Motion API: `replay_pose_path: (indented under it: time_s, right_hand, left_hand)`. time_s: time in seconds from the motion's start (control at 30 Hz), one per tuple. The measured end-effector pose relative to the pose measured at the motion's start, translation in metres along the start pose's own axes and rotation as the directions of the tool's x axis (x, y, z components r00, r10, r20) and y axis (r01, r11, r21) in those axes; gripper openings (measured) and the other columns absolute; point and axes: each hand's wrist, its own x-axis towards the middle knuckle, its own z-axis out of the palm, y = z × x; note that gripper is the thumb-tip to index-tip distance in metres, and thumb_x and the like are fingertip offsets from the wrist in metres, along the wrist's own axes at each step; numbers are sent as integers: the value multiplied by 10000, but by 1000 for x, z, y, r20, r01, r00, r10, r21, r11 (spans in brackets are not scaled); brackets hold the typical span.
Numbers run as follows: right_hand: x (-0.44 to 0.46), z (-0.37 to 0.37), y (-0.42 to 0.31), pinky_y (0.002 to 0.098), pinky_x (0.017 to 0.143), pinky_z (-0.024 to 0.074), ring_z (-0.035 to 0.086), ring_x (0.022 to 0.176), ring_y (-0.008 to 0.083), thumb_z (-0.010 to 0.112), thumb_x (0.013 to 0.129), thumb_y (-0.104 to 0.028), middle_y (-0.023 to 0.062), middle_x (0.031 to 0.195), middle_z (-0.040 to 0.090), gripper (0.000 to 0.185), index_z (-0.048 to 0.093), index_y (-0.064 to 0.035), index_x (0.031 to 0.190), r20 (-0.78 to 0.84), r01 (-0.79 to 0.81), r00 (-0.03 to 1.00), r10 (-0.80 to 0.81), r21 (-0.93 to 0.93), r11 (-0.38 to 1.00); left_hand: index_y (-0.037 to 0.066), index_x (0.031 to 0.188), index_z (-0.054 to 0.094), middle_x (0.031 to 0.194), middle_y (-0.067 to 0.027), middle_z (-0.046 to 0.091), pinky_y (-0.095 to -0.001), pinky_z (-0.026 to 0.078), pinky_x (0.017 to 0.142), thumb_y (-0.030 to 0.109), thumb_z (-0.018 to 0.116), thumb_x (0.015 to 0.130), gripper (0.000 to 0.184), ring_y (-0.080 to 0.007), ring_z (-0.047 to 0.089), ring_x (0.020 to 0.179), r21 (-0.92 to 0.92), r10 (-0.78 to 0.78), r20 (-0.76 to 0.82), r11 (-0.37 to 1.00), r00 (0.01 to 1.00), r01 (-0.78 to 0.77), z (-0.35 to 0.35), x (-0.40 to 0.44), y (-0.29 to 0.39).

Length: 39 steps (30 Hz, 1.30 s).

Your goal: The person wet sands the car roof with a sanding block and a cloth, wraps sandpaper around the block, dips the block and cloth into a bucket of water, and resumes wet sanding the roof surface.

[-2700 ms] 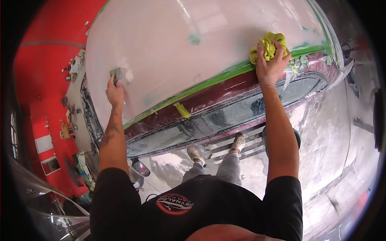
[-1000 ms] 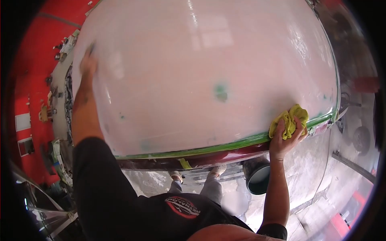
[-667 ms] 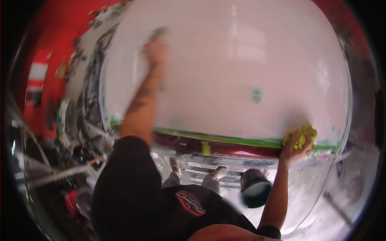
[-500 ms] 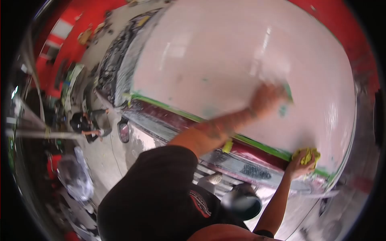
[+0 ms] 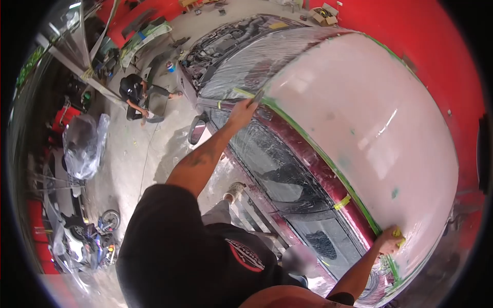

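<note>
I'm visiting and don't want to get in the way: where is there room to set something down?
The pale roof is open between the green tape and its far edge. Floor is bare between the seated person and the wing mirror, bar a cable. It's crowded around the motorcycle, and along the tape at the left hand and right hand.

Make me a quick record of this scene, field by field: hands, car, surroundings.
Left hand: holds small dark item, kind unclear, near roof's front corner
Right hand: on yellow-green cloth, at roof's near side
Roof finish: pale pink, scattered green spots
Roof border: green tape
Body side: dark red, one yellow tape strip
Surroundings: person sitting low, motorbike, red wall
</note>
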Motion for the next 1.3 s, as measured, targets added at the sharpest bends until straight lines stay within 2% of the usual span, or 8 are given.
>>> replay_pose_path:
  time_s: [0.23, 0.37, 0.43, 0.47, 0.6, 0.63, 0.7, 1.3]
  right_hand:
    - [-42, -32, -170, 578, 980, 481, 475, 1309, 491, 635, 823, -717, 283, 1481, 413, 784, 448, -353, 1491, 324, 576, 517, -792, 553, 602]
    - [-143, -139, -231, 486, 1032, 458, 553, 1248, 412, 727, 876, -503, 233, 1413, 533, 659, 548, -183, 1423, -166, 829, 402, -900, 484, 281]
    - [-228, -209, -225, 401, 914, 499, 613, 1121, 257, 720, 921, -348, 149, 1224, 654, 570, 564, -70, 1393, 147, 295, 410, -900, 913, 283]
    - [-259, -228, -208, 356, 875, 517, 616, 1071, 209, 683, 943, -343, 102, 1226, 638, 561, 537, -80, 1417, 208, -223, 125, -970, 959, 177]
    - [-371, -279, -161, 358, 789, 556, 662, 985, 175, 570, 1024, -410, 59, 1254, 612, 517, 462, -90, 1415, 467, -784, -329, -820, 348, 513]
    - [-382, -295, -158, 358, 789, 556, 662, 985, 175, 570, 1024, -410, 59, 1254, 612, 517, 462, -90, 1415, 460, -780, -330, -824, 360, 513]
    - [-389, -328, -150, 336, 758, 562, 676, 926, 156, 585, 1031, -279, 51, 1119, 660, 353, 525, -70, 1309, 463, -751, -333, -822, 397, 528]
    - [-358, -313, -108, 369, 917, 561, 678, 1006, 225, 590, 858, -36, 97, 1116, 665, 361, 568, -20, 1219, 496, -748, -255, -830, 443, 495]
  left_hand:
    - [20, 1253, 589, 1008, -88, 709, -378, 585, 725, 336, 498, 1060, 382, -257, 722, 857, -833, -265, 379, 321, 887, 451, -17, -124, -33]
    - [5, 1301, 537, 1070, -142, 689, -430, 610, 777, 336, 476, 1069, 408, -308, 724, 933, -861, -76, 503, 48, 861, 507, -37, -161, 4]
    - [-1, 1306, 531, 1088, -154, 684, -436, 610, 786, 333, 466, 1073, 412, -316, 722, 940, -844, 43, 532, -60, 846, 534, -47, -165, 16]
    - [14, 1310, 527, 1122, -145, 681, -454, 609, 811, 330, 475, 1068, 401, -293, 721, 967, -830, 91, 551, -52, 830, 556, -51, -168, 20]
    - [9, 1258, 579, 1057, -113, 695, -413, 577, 827, 310, 506, 1051, 374, -206, 703, 914, -821, -3, 536, 229, 844, 522, -54, -171, 29]
    - [9, 1258, 579, 1057, -113, 695, -413, 577, 827, 310, 506, 1051, 374, -206, 703, 914, -829, 4, 527, 222, 850, 513, -58, -171, 28]
    - [-12, 1157, 642, 947, -91, 697, -335, 526, 765, 269, 547, 1025, 325, -135, 646, 818, -454, 81, 336, 887, 939, 85, -65, -176, 28]
    - [46, 1183, 639, 1003, -27, 697, -289, 523, 721, 270, 723, 929, 349, -110, 640, 873, -635, 165, 428, 755, 889, 166, -64, -218, 6]
